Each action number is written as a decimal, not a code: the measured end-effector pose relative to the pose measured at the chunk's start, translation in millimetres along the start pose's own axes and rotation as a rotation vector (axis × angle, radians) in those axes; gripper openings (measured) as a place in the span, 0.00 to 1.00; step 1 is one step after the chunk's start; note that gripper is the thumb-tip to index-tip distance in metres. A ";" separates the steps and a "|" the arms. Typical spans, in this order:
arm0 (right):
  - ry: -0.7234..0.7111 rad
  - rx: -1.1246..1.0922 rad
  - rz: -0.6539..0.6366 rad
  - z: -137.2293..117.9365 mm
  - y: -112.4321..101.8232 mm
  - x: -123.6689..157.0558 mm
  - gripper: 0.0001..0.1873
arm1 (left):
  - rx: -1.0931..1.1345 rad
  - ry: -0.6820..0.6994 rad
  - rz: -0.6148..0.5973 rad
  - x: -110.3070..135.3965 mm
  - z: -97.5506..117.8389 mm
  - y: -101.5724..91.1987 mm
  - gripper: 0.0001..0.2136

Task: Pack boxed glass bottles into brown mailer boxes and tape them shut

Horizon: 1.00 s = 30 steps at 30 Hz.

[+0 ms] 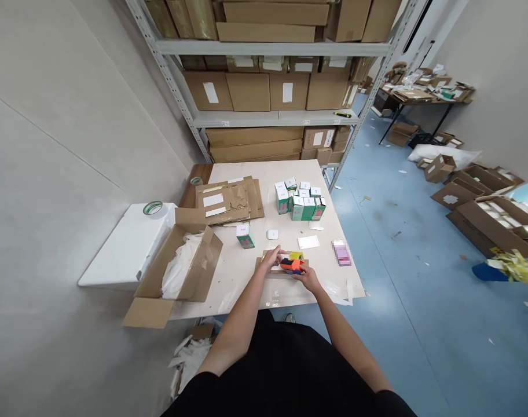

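My right hand (308, 279) grips an orange and dark blue tape dispenser (292, 266) with a yellow roll of tape in it. Below the dispenser lies a small, flat cardboard box (306, 264) near the table's front edge, mostly covered by my hands. On the left part of this box my left hand (271, 258) has its fingers bent, close to the dispenser's front end. Whether the left fingers also touch the tape cannot be made out. Beyond my hands are a small white-topped box (272, 234) and a white label sheet (308, 242).
Several green and white boxes (303, 207) stand at the back right, one green box (245, 236) apart. Flattened cardboard (229, 200) lies at the back left. An open carton (203, 272) with white packing stands left. Pink items (342, 253) lie right. Shelving (272, 119) rises behind.
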State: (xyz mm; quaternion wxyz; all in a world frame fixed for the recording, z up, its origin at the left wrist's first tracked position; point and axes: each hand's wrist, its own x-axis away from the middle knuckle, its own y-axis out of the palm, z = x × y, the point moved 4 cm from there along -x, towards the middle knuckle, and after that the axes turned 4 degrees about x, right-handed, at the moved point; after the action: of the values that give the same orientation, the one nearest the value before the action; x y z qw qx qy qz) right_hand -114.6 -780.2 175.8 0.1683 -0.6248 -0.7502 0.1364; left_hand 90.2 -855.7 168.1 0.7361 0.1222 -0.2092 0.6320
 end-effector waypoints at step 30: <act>0.016 -0.088 -0.098 10.0 5.1 -8.1 0.22 | 0.340 0.390 0.096 33.3 57.5 -11.5 0.40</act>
State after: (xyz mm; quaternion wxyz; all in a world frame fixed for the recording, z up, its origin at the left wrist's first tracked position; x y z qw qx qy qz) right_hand -112.9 -787.1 164.0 0.1531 -0.5951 -0.7838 0.0896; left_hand 96.5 -854.0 235.3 0.7005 0.1099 0.0403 0.7040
